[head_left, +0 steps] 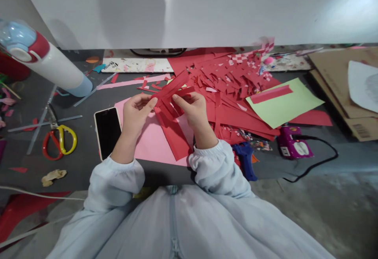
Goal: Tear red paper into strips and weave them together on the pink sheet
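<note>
Both hands hold folded red paper strips (pixel 173 87) above a pink sheet (pixel 153 138). My left hand (pixel 136 113) pinches the strips near their left end, thumb on top. My right hand (pixel 193 111) pinches a curved part of the red paper between thumb and fingers. A wider red piece (pixel 174 138) slants down below the hands over the pink sheet. Behind and to the right lies a heap of cut red paper (pixel 233 77). Where the strips cross between the hands, the layers are hard to tell apart.
A phone (pixel 108 133), scissors (pixel 59 140) and a bottle (pixel 59 66) stand or lie at the left. To the right are a green sheet (pixel 283 105), a blue glue gun (pixel 246 160), a purple box (pixel 293 142) with a black cable, and cardboard (pixel 333 81).
</note>
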